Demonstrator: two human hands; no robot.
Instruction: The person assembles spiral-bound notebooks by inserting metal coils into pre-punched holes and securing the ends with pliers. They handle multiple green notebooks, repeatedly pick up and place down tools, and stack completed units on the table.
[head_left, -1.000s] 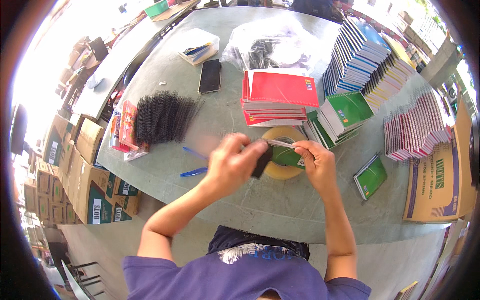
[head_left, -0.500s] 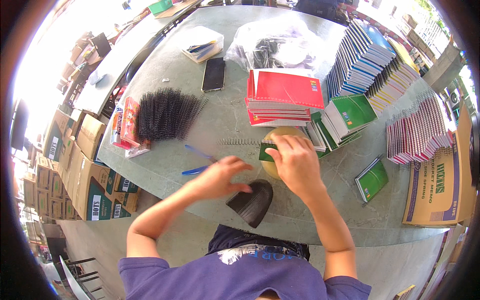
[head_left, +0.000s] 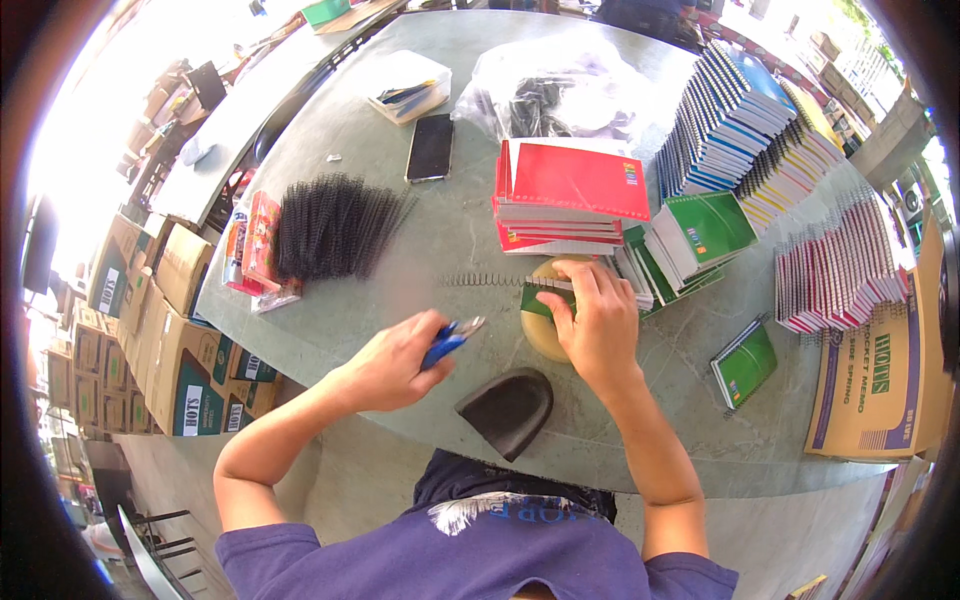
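Left hand [head_left: 400,362] is closed around a blue-handled cutting tool [head_left: 450,342] whose metal tip points right, while the right hand [head_left: 602,322], thumb and fingers bent, holds a green notebook [head_left: 533,301] over a yellowish round roll [head_left: 545,341]; a dark wire coil [head_left: 475,281] lines that notebook's upper edge and sticks out well past its left side. Both hands are above the near part of the grey-green counter [head_left: 760,450], which takes up most of the view. Brown cartons [head_left: 200,345] are piled beyond its left edge, and a single open carton [head_left: 870,375] stands at its right edge. Toward the far right rises a tall stack of blue notebooks [head_left: 715,125], beside a yellow-covered stack [head_left: 792,160]; a clear plastic bag [head_left: 560,75] with dark contents lies at the far middle. Nearer the open carton is a slanting stack of pink-edged notebooks [head_left: 840,268]. A red-covered pile [head_left: 575,185] sits just beyond the roll, with a green-covered pile [head_left: 705,228] to its right. A bundle of black coils [head_left: 335,230] lies at left, against a red packet [head_left: 262,240]. Smaller again are a black wedge-shaped block [head_left: 507,408], between the forearms near the front edge, a lone green notebook [head_left: 745,365] at right, a dark phone [head_left: 430,148] and, smallest, a white scrap [head_left: 334,157].
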